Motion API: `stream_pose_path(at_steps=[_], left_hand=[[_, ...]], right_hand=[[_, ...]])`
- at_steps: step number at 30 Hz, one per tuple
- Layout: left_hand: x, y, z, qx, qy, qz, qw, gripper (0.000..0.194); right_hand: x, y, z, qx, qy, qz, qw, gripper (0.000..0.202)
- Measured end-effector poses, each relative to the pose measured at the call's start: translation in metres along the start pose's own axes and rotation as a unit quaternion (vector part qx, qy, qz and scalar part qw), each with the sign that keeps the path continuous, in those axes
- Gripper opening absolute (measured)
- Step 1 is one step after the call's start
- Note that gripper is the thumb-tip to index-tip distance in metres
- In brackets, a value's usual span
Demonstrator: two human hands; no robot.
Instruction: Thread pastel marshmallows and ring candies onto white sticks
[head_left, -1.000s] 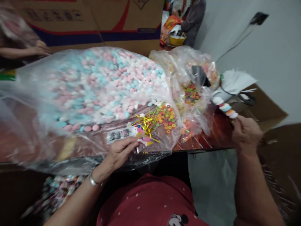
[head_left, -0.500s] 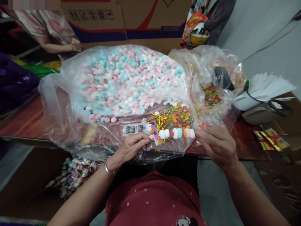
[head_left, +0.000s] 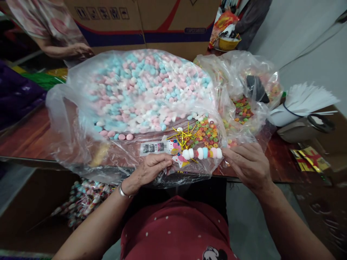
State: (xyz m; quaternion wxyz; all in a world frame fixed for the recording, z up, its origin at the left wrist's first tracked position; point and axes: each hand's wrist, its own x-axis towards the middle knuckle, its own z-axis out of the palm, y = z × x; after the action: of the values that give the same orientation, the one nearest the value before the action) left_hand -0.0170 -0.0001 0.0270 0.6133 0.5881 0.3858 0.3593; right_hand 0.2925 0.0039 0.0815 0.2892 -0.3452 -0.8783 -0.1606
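Note:
My left hand (head_left: 154, 166) has thumb and forefinger pinched at the corner of a small printed plastic bag (head_left: 179, 161) with pink, white and yellow patches. My right hand (head_left: 246, 164) closes on the right end of a candy skewer (head_left: 202, 153), a row of white, pink and blue marshmallows with small coloured rings between. The skewer lies level between the hands, its left end over the printed bag. Just behind are gold twist ties (head_left: 185, 135), loose ring candies (head_left: 207, 133) and a printed packet (head_left: 153, 148) lying flat.
A big clear bag of pastel marshmallows (head_left: 146, 86) covers much of the table. Bags of ring candies (head_left: 244, 110) and a holder of white sticks (head_left: 287, 112) stand right. An open carton (head_left: 35, 202) with finished skewers is lower left. A co-worker's hand (head_left: 81, 50) shows behind.
Both my hands keep their pinches, and the skewer stays nearly in place. The view shifts slightly. The co-worker's hand at the back left has changed its pose.

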Motion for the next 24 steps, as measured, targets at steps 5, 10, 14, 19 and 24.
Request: stream_pose_path(at_steps=[5,10,14,19,24], left_hand=[[-0.001,-0.002,-0.001,-0.005,0.002,-0.016,1.000,0.035],[0.000,-0.007,-0.002,0.000,-0.010,-0.015,1.000,0.036],[-0.001,-0.009,-0.005,-0.002,-0.022,-0.025,0.999,0.036],[-0.001,-0.004,-0.006,0.045,-0.027,-0.043,0.998,0.033],[0.001,0.004,-0.007,0.083,-0.034,-0.041,0.995,0.032]], right_hand=[[0.000,0.001,-0.001,-0.014,0.018,0.009,1.000,0.022],[0.000,-0.001,0.000,-0.015,0.005,-0.007,1.000,0.022],[0.000,-0.004,-0.001,-0.013,-0.010,-0.017,1.000,0.023],[-0.001,-0.005,0.000,0.017,-0.008,-0.027,0.999,0.026],[-0.004,0.000,0.003,0.004,-0.033,-0.028,0.999,0.021]])
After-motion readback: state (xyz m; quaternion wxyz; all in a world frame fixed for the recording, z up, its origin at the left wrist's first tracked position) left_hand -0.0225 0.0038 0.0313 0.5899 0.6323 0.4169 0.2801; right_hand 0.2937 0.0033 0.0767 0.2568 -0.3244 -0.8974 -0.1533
